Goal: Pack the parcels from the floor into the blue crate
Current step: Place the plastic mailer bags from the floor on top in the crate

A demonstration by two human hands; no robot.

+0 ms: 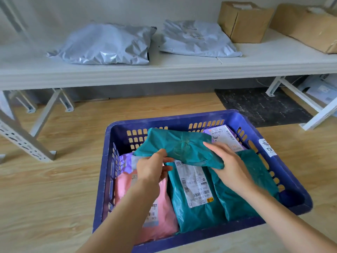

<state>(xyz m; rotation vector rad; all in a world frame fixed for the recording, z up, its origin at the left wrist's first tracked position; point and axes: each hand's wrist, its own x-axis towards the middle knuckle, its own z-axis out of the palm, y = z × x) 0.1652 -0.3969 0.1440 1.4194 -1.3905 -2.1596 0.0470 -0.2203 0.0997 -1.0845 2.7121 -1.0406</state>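
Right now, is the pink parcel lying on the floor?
No, the pink parcel lies inside the blue crate, against its left wall.

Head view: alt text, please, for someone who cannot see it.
Left hand and right hand grip a teal parcel over the blue crate, which holds other parcels, teal, pink and purple. Behind, a white shelf carries two grey bags and two cardboard boxes.

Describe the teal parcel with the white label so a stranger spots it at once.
Look in the blue crate on the floor. Between the pink parcel and a plain teal parcel lies the labelled teal parcel. It alone among the teal ones shows a long white label.
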